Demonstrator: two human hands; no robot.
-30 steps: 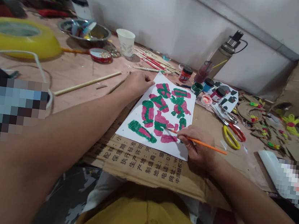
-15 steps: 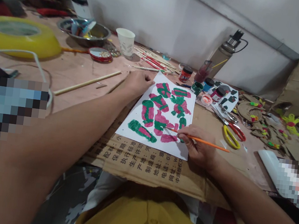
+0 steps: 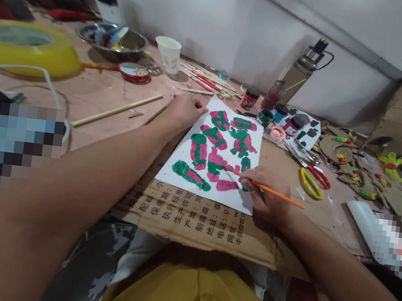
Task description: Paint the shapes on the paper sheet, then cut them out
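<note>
A white paper (image 3: 182, 155) with green and pink painted patches lies on a flattened cardboard sheet (image 3: 184, 226). My right hand (image 3: 267, 193) is closed round an orange paintbrush (image 3: 279, 195), its tip on the lower middle of the paper beside a pencil-hatched area that is unpainted. The fingers of my left hand (image 3: 188, 112) are pressed together at the paper's upper left edge, pinching or holding it down. Beyond the paper stand an open green paint jar (image 3: 264, 119), a red jar (image 3: 249, 99), a blue jar (image 3: 280, 114) and a magenta jar (image 3: 293, 126).
Scissors (image 3: 312, 182) lie right of the paper. Behind are a bottle (image 3: 301, 70), a paper cup (image 3: 168, 56), thin sticks and a metal bowl (image 3: 112, 49). A tape roll (image 3: 61, 60) is at the left, a wooden stick (image 3: 118, 110) nearer. Cardboard crafts (image 3: 353, 164) fill the right.
The brush tip has moved slightly up the paper, and the brush's rear end has dipped a little. My left hand has stayed at the paper's edge.
</note>
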